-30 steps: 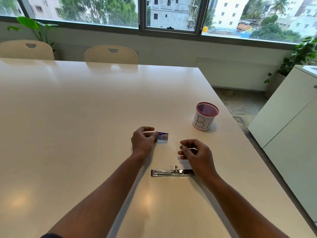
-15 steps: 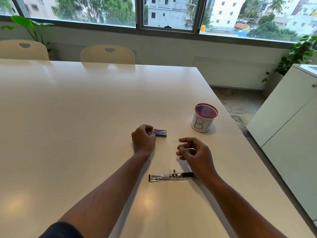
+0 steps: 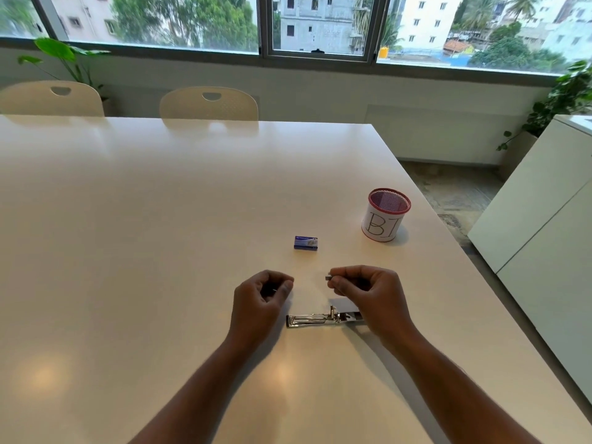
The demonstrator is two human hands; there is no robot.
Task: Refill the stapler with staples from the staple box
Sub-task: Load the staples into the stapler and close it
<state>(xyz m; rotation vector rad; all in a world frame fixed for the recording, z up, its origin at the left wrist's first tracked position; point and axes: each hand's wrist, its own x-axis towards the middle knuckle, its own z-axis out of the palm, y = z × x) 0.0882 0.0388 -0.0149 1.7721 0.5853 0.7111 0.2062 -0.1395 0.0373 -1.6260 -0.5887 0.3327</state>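
A small blue staple box [image 3: 306,243] lies alone on the white table [image 3: 160,219], beyond both hands. The chrome stapler [image 3: 320,319] lies flat and opened out near the front, its right end hidden under my right wrist. My right hand [image 3: 368,293] hovers just above it and pinches a short silver strip of staples [image 3: 328,277] between thumb and fingertips. My left hand [image 3: 261,296] is curled loosely to the left of the stapler, with a thin silvery sliver at its fingertips; what it is cannot be told.
A white mesh pen cup [image 3: 386,214] with a red rim stands at the right, near the table's right edge. Two cream chairs [image 3: 208,102] sit at the far side. A white cabinet [image 3: 544,219] stands right of the table.
My left hand let go of the staple box and drew back toward me, beside the stapler. The right hand stays over the stapler, holding the staple strip.
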